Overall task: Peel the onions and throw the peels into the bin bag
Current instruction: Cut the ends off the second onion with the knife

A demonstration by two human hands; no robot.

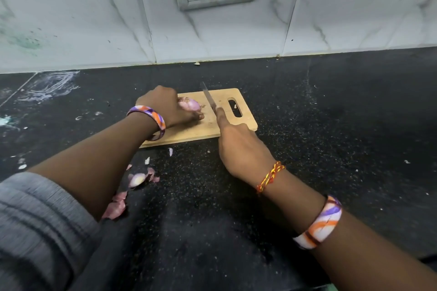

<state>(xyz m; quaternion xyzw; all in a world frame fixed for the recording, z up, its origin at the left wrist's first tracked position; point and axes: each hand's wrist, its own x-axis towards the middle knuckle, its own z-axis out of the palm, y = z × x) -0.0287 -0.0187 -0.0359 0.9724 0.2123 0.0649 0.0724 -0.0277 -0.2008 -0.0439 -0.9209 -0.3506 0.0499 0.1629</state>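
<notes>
Left hand (165, 107) cups over the onion (189, 104), fingers curled round it; right hand (238, 146) beside grips the knife (209, 98), forefinger extended along the blade.

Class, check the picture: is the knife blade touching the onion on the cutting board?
Apart. The head view shows bare cutting board between the knife and the onion.

One onion (189, 104), one knife (209, 98), one board (227, 123) (two bangles (151, 117)).

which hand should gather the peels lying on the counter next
Left, probably. The peels lie beside the left forearm, and the left hand only steadies the onion; the right hand holds the knife.
</notes>
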